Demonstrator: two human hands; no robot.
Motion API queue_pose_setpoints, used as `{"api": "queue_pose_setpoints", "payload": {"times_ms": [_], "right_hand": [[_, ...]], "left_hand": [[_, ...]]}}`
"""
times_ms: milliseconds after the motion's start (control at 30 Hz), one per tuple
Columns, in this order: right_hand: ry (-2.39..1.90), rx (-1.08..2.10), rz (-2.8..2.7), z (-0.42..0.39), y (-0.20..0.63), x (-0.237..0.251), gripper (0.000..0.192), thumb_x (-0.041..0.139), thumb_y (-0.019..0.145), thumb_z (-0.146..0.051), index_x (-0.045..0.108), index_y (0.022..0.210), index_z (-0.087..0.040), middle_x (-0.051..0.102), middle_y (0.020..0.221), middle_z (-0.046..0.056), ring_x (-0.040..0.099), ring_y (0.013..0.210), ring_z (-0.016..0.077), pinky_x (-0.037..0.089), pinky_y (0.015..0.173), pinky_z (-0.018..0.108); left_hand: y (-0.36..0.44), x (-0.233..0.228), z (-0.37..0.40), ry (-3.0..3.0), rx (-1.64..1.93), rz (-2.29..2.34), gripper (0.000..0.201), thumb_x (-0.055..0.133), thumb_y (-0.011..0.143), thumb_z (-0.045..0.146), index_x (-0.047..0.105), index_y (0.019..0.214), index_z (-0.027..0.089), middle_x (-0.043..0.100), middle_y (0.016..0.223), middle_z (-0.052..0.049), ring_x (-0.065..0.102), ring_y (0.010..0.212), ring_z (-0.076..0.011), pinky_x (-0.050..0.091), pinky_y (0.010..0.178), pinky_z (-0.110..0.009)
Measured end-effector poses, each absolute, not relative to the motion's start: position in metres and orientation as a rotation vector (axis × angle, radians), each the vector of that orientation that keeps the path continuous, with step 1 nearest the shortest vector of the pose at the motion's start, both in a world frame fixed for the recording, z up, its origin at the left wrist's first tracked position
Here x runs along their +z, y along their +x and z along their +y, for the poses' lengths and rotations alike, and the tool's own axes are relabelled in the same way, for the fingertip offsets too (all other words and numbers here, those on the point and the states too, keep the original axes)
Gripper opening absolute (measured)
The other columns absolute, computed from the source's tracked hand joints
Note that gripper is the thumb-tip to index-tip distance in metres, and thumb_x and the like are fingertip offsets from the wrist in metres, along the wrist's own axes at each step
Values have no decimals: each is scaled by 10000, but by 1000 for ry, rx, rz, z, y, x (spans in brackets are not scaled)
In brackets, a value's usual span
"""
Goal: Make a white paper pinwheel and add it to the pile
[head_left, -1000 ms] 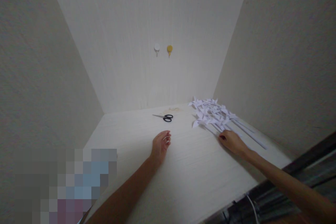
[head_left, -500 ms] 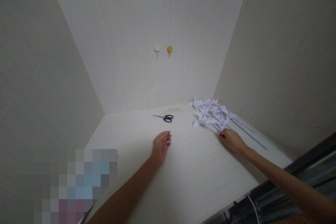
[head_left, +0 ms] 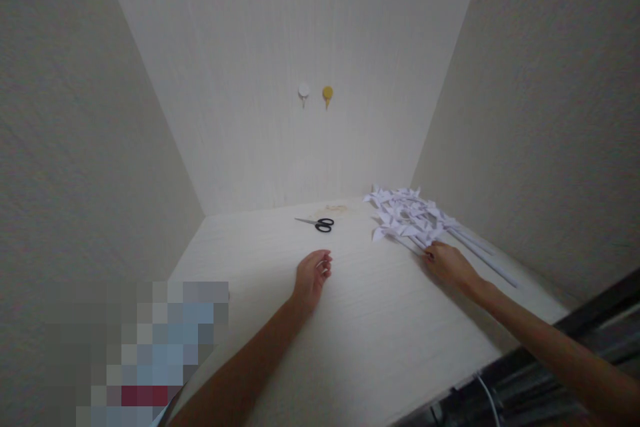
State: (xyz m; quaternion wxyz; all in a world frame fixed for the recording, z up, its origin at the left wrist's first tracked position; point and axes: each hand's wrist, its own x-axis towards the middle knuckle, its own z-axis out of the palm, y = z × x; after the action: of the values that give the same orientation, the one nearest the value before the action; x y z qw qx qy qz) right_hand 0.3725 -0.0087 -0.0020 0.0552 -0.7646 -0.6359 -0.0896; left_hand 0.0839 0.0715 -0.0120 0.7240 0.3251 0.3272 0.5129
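Note:
Several white paper pinwheels [head_left: 400, 217] lie in an overlapping pile at the back right of the white tabletop. At the front of this pile my right hand [head_left: 450, 265] is closed in a pinch around the thin stick of the nearest pinwheel [head_left: 383, 232]. Its fingertips are partly hidden by the hand itself. My left hand [head_left: 311, 275] rests near the middle of the table, fingers loosely curved and slightly apart, holding nothing. Beyond it lie scissors [head_left: 320, 224] with black handles, blades toward the left; the left hand does not touch them.
A white hook [head_left: 303, 91] and a yellow hook [head_left: 327, 93] are fixed to the back wall. Walls enclose the white tabletop [head_left: 370, 327] on the left, back and right. A dark frame with a white cable [head_left: 487, 397] runs below its front right edge. The lower left is pixelated.
The whole view has shifted slightly, so everything appears a little farther right. My right hand keeps its pinch at the pinwheel stick, and my left hand stays in about the same place.

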Motion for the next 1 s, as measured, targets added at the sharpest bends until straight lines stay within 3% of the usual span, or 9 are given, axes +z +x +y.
{"api": "queue_pose_setpoints", "payload": {"times_ms": [267, 600, 833, 1000], "right_hand": [[-2107, -388, -2068, -5, 319, 15, 199, 392, 763, -179, 585, 722, -152, 627, 785, 70, 565, 661, 158, 329, 567, 242], [-1826, -108, -2096, 42, 235, -13, 151, 414, 753, -170, 559, 710, -166, 606, 763, 45, 532, 653, 131, 317, 570, 225], [-1820, -50, -2021, 111, 229, 6, 218, 372, 806, -179, 586, 835, -148, 618, 869, 65, 539, 765, 135, 356, 679, 220], [-1855, 49, -2136, 166, 229, 18, 157, 498, 734, -176, 623, 825, -145, 639, 890, 77, 556, 842, 159, 368, 679, 222]], "left_hand": [[87, -9, 63, 879, 1130, 772, 202, 616, 559, 247, 461, 482, 144, 411, 414, 57, 303, 340, -15, 157, 333, -163], [85, -8, 59, 957, 1092, 800, 153, 553, 580, 230, 464, 486, 149, 406, 424, 52, 320, 342, -28, 157, 333, -175], [89, -12, 58, 955, 1043, 835, 118, 572, 561, 225, 485, 523, 154, 436, 427, 55, 328, 323, -30, 180, 317, -178], [91, -15, 57, 1009, 1007, 870, 132, 568, 556, 248, 482, 528, 152, 452, 422, 59, 325, 294, -27, 193, 303, -178]]}}
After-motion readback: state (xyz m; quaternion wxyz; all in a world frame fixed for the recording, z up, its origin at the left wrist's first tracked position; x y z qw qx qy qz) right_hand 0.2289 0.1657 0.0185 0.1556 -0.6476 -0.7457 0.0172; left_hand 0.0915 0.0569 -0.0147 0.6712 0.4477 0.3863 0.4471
